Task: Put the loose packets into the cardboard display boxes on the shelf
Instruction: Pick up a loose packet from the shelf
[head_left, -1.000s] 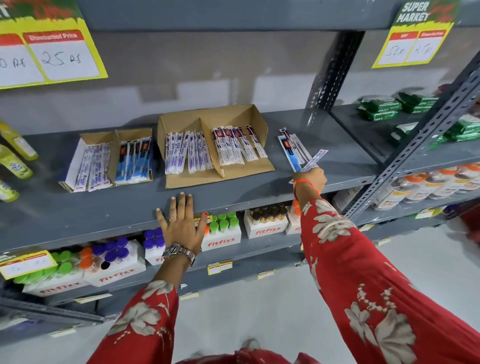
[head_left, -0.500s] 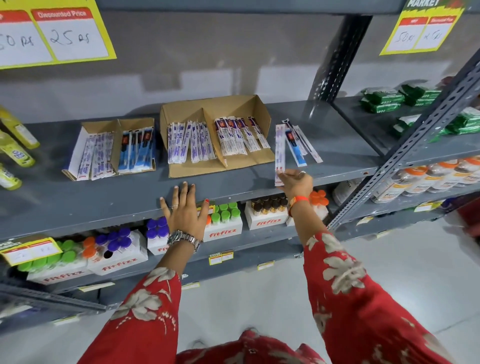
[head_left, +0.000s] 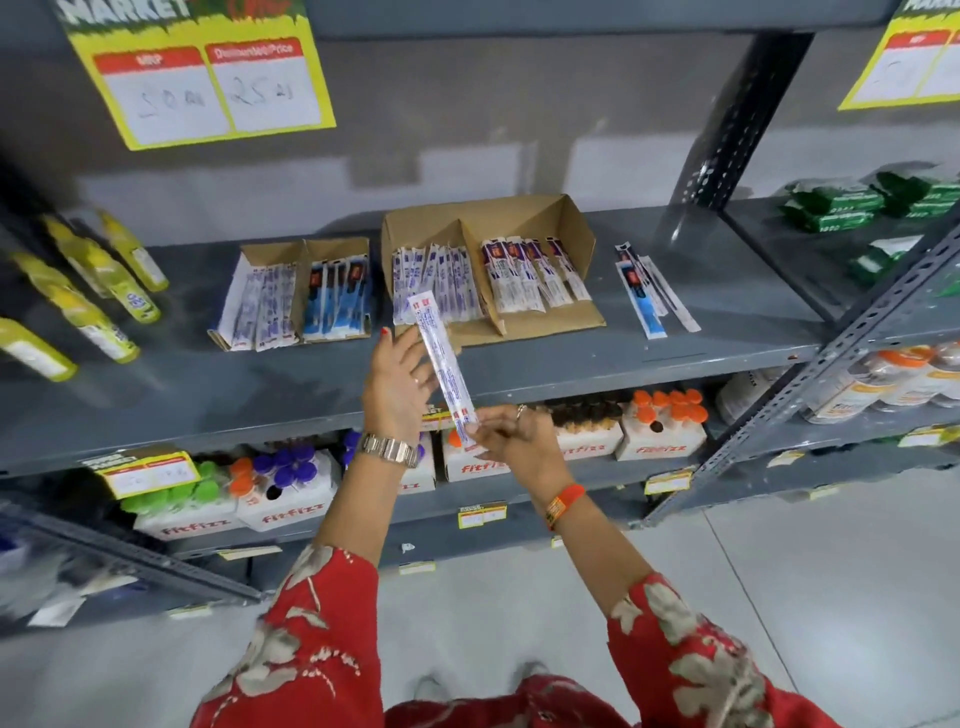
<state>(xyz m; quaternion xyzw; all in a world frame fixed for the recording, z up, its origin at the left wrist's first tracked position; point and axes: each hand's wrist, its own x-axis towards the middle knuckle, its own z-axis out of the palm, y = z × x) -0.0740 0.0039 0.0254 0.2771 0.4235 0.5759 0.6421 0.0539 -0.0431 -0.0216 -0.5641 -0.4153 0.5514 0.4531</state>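
My right hand (head_left: 511, 439) pinches the lower end of a long white packet (head_left: 441, 364) with blue print, held tilted in front of the shelf edge. My left hand (head_left: 397, 387) is raised beside it with fingers spread, touching the packet's side. Behind them a large two-compartment cardboard display box (head_left: 558, 228) holds several white-blue and purple-topped packets. A smaller two-compartment box (head_left: 283, 252) to its left holds white and blue packets. Three loose packets (head_left: 647, 296) lie on the shelf to the right of the large box.
The grey metal shelf (head_left: 623, 358) has yellow bottles (head_left: 78, 296) at its left end and a slotted upright (head_left: 737, 119) at the right. Green packs (head_left: 841, 208) lie on the neighbouring shelf. Fitfizz cartons (head_left: 660, 431) with coloured caps fill the shelf below. Price cards hang above.
My right hand picked one packet from the loose pile and carried it left, toward the large box. My left hand lifted off the shelf edge and came up to the packet.
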